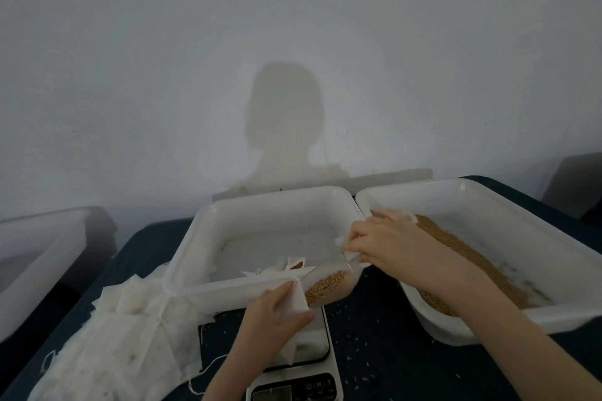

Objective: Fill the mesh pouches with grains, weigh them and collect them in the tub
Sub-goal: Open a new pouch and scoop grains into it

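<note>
Mesh pouch [329, 286] pinched by left hand [277, 312] and right hand [387, 239], scale [293, 378] half-hidden.

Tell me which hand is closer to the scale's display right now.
Left. The left hand grips the pouch just above the scale, near its display. The right hand pinches the pouch's far end, up between the tubs.

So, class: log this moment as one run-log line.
left hand: grips pouch | right hand: pinches pouch | scale: below | stage: unweighed
</note>
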